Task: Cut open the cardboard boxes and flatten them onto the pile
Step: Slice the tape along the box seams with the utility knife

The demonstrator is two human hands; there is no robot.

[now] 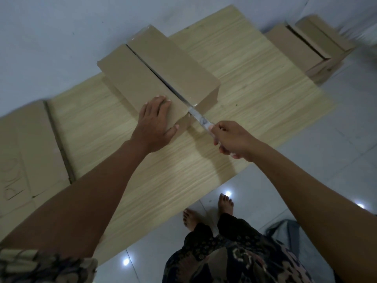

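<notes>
The cardboard box (159, 74) lies on the wooden table (255, 78), its top seam already parted along most of its length. The knife (199, 117) sits in the near end of that seam, its handle wrapped by the right hand (230, 139). The left hand (155, 123) presses flat, fingers spread, on the near flap, just beside the blade. A slip toward that thumb looks like the main risk. The box could also skid if the pressing eases. Flattened cardboard (26, 144) lies at left; another box (306, 45) waits at the far right.
</notes>
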